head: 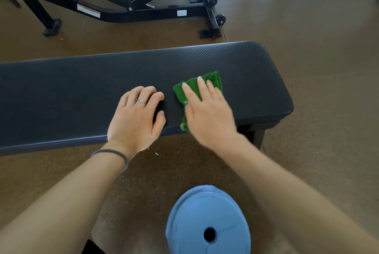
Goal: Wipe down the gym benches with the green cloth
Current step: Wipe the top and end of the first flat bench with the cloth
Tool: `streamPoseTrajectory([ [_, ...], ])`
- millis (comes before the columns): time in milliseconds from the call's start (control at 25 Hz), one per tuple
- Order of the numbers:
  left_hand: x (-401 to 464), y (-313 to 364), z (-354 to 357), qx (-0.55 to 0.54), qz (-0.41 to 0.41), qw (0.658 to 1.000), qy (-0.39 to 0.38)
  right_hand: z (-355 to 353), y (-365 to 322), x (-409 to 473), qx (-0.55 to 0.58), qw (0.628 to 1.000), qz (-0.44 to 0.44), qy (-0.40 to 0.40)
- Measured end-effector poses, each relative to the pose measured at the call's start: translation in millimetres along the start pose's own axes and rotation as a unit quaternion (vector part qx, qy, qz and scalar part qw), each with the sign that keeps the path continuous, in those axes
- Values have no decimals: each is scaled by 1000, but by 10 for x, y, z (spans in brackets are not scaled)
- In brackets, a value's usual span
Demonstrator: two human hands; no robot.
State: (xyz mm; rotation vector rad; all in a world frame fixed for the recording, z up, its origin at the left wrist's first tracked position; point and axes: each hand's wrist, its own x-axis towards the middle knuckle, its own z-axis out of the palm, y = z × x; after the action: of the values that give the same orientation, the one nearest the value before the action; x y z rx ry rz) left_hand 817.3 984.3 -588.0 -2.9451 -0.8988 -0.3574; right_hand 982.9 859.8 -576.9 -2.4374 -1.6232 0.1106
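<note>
Blue weight plate on floor below bench; black machine frame beyond.

Bare forearms, a thin ring on the left grip, grey band at its wrist.

We see even, soft daylight, bright enough to read textures. A pale sheen lies on the floor at upper right, so light seems to come from that side. The bench pad is matte, with faint highlights along its far edge and right end. Shadows are weak: a dark patch under the left hand. The right hand and its forearm are motion-blurred; the cloth edges smear slightly. Wide-angle distortion bows the bench and stretches the arms at the lower corners. The blue disc is soft.
</note>
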Motion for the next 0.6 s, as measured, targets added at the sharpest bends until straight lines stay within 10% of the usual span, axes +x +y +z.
streamPoseTrajectory([
  [200, -52, -122, -75, -68, 32, 997, -15, -39, 156, 255, -19, 975, 213, 65],
  [440, -478, -1468, -369, -33, -117, 993, -7, 372, -1591, 113, 4, 995, 63, 80],
  [600, -528, -1689, -329, -69, -87, 993, -37, 304, -955, 255, -76, 988, 126, 53],
])
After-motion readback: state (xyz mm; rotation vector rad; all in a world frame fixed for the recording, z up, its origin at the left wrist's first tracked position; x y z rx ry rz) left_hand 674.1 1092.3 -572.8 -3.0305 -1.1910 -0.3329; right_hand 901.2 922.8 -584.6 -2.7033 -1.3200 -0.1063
